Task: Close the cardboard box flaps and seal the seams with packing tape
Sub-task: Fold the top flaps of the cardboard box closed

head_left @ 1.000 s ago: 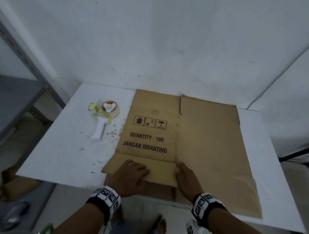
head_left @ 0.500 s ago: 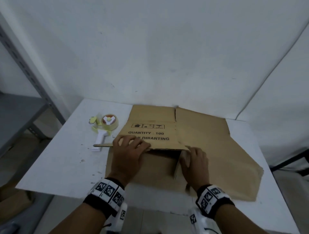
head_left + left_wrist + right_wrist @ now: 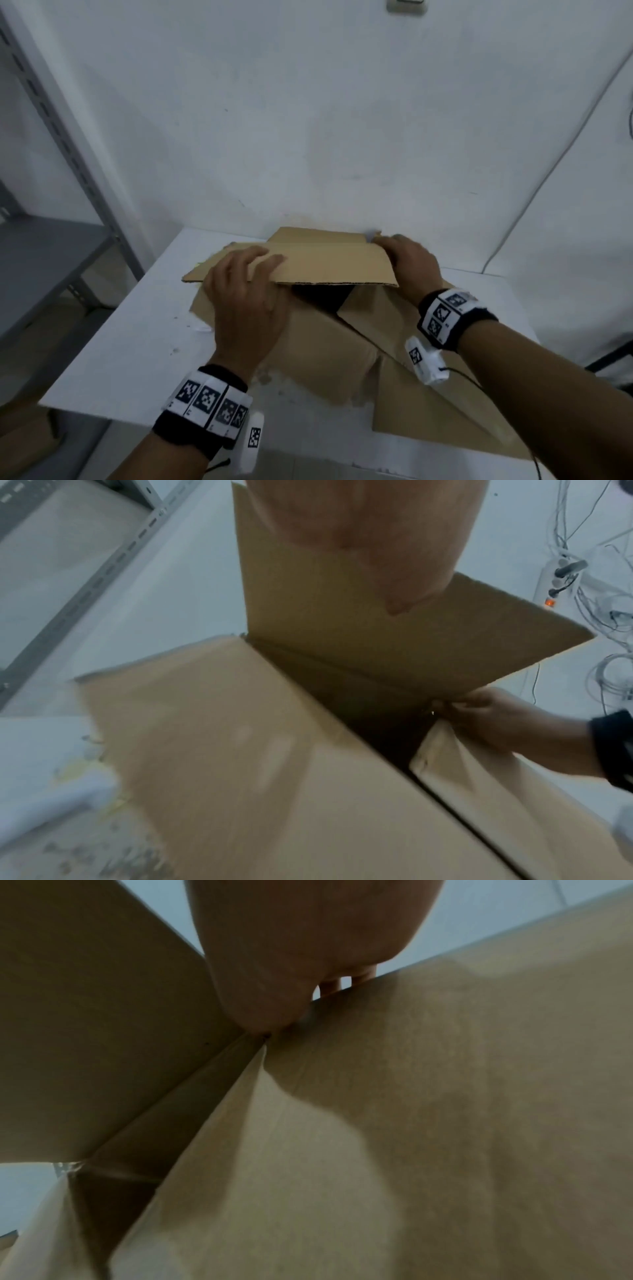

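A brown cardboard box (image 3: 329, 342) lies half folded open on the white table (image 3: 120, 342), its upper panel lifted and a dark gap showing beneath. My left hand (image 3: 246, 291) grips the raised flap's near left part, fingers on top and thumb (image 3: 394, 534) under the box flap (image 3: 342, 615). My right hand (image 3: 407, 263) grips the panel's far right corner; from the left wrist, this right hand (image 3: 507, 723) pinches the fold. The right wrist view has fingers (image 3: 291, 947) curled over the cardboard edge (image 3: 445, 1096). The tape dispenser (image 3: 51, 804) shows as a white and yellow blur left of the box.
A white wall stands close behind the table. A grey metal shelf (image 3: 51, 246) is at the left. A power strip (image 3: 558, 580) and loose cables lie on the floor at the right. More cardboard (image 3: 24, 435) sits low at the left.
The flat box has been pulled open: its printed upper panel rose off the table. Both hands moved from the near edge up and away, gripping the lifted panel. The dispenser went out of the head view.
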